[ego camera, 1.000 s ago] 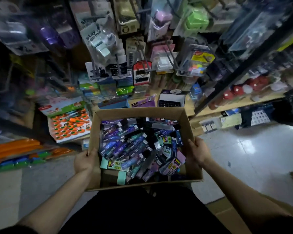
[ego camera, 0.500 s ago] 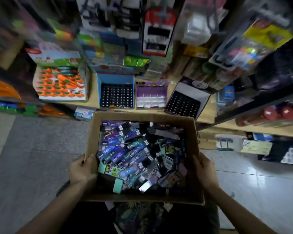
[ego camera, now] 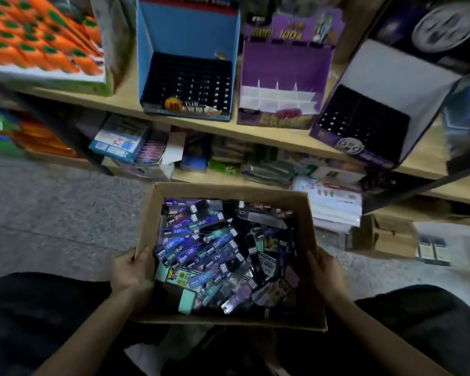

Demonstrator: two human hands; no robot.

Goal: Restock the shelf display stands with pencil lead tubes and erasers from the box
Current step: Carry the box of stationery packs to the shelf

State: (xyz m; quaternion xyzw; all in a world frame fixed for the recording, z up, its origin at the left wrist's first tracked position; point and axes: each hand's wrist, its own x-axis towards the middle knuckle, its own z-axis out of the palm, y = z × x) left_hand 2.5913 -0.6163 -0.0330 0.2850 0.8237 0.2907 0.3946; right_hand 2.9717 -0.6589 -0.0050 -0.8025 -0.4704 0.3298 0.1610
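- The fingers [ego camera: 141, 257] of the left hand [ego camera: 130, 271] are clamped on the left wall of a cardboard box [ego camera: 228, 188], with the thumb laid at the rim.
- The right hand [ego camera: 325, 271] is wrapped round the right wall in the same way, thumb over the edge.
- The box is held low in front of the shelf [ego camera: 125, 102], between dark-clad knees; whether it rests on anything cannot be told.
- It is filled with a loose heap of slim pencil lead tubes [ego camera: 190, 245] in purple, blue, teal and black, each with a small white label.
- Flat erasers are mixed in, among them a mint-green block [ego camera: 186, 301] near the front left corner.
- Three display stands are set side by side on the shelf: a blue one [ego camera: 187, 36] with a dark grid, a purple one [ego camera: 282, 58] with white dividers, and a purple-and-white one [ego camera: 391, 77] with a dark grid.
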